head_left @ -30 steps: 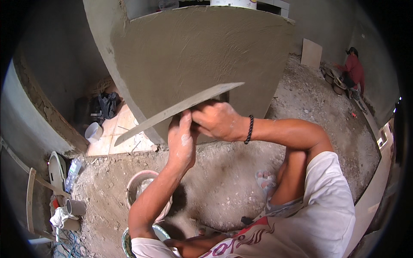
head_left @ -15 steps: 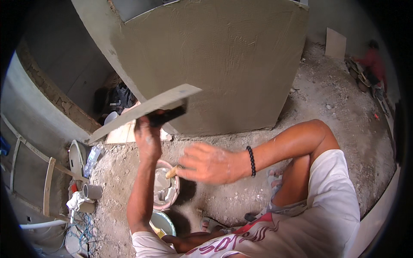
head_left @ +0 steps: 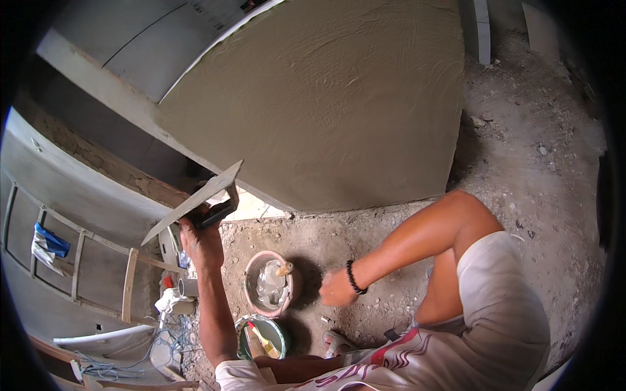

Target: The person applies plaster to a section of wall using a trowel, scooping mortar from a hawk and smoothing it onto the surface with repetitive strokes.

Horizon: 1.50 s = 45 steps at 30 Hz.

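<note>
Right hand (head_left: 338, 287) shifted away from wooden handle (head_left: 285, 268), grip unclear, left hand (head_left: 203, 244) still grasping float (head_left: 201, 195)

A bucket (head_left: 248, 290) of mortar (head_left: 267, 291) stands before a wall (head_left: 339, 104), a tub (head_left: 283, 335) with a brush (head_left: 262, 339) nearer the person (head_left: 417, 348), a frame (head_left: 78, 264) at left.

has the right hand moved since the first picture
Yes, downward in view: the right hand went from in front of the wall to below its bottom edge.
</note>
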### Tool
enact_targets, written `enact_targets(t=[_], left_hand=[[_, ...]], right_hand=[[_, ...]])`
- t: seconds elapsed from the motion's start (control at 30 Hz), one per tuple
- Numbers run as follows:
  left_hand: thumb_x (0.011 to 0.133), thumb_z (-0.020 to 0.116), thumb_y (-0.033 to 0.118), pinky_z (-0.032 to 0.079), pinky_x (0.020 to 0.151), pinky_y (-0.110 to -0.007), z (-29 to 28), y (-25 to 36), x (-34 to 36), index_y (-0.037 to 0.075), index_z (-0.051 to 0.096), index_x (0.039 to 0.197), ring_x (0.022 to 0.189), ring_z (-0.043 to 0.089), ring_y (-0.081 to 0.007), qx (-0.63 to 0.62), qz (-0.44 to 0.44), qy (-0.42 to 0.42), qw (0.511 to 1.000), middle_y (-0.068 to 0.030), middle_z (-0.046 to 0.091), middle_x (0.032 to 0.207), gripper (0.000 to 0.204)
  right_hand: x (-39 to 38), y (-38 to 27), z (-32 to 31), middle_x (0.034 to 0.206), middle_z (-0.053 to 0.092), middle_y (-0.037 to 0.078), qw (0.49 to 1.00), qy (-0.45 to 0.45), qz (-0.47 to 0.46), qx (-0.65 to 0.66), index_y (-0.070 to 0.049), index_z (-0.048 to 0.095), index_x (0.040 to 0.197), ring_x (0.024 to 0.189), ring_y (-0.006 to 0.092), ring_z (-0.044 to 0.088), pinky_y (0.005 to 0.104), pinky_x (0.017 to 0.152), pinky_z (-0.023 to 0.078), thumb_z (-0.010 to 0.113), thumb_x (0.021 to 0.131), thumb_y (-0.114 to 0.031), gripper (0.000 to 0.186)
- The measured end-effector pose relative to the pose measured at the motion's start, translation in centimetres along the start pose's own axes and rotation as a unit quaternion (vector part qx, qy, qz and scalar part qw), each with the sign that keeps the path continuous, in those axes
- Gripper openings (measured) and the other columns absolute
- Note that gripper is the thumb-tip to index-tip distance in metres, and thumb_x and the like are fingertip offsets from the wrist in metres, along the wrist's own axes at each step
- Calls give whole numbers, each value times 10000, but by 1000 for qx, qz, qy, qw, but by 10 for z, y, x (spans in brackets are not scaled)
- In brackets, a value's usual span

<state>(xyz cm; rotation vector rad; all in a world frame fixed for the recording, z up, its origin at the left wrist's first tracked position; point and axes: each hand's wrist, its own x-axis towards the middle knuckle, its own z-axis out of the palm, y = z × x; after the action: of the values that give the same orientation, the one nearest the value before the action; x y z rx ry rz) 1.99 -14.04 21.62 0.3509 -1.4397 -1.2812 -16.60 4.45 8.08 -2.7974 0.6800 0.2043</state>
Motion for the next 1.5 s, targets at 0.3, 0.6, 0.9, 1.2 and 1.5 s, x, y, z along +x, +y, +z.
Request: enact_targets(t=[0.3,0.6,0.9,1.2,1.5], left_hand=[[1009,444,399,520,923,-490,43,18,-30,44,502,1274,1076,568,-239,90,-35,120,988,-108,577,1166,448],[978,483,434,485,965,-380,86,-4,-71,102,499,1321,1122,567,-219,93,-48,124,987,-74,583,1238,478],[984,461,431,479,983,-395,93,-8,-98,106,486,1344,1169,555,-240,83,-50,172,980,-84,551,1325,485],[990,439,438,471,980,-430,92,-4,-109,84,496,1318,1132,568,-259,96,-39,182,978,-92,586,1243,487],[1036,331,433,403,1061,-415,68,-25,-101,-35,455,1322,1154,527,-276,105,-47,299,947,-156,548,1253,562]], right_hand=[[2,8,-11,916,719,158,993,93,-74,-1,-47,742,887,891,317,697,457,679,566,656,747,-126,182],[-23,22,-22,1030,704,154,989,104,-107,-8,-34,736,1000,1002,343,659,498,710,556,658,792,-170,260],[-39,12,-26,1068,698,153,994,76,-78,15,-39,740,985,999,312,661,451,814,529,719,745,-186,282],[-15,6,-13,1118,678,165,986,79,-140,-39,-23,703,1081,1059,318,642,469,806,539,655,791,-139,315],[-4,16,-12,1031,706,167,989,91,-110,-35,-31,734,995,964,322,667,418,843,521,721,708,-193,329]])
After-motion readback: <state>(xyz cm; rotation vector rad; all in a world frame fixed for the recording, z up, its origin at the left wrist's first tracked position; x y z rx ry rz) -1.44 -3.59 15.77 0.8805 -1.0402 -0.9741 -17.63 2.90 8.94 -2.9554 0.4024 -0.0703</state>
